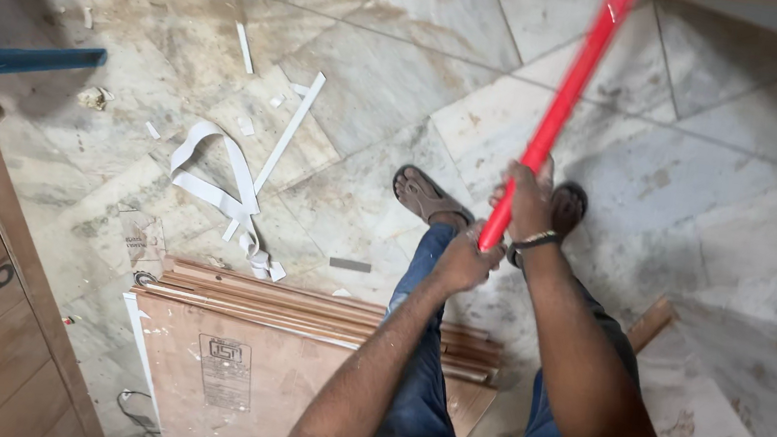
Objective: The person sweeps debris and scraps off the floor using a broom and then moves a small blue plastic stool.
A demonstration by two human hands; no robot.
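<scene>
Head view: left hand (464, 262) and right hand (528, 204) both grip red pole (566, 97); risk: white strips (224, 190) at left snag pole, sandalled feet (426, 196) slip on dusty floor (725, 211).

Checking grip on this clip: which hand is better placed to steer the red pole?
Probably the right hand: it grips the red pole higher up, ahead of the left hand, which closes around the pole's lower end near the body.
</scene>
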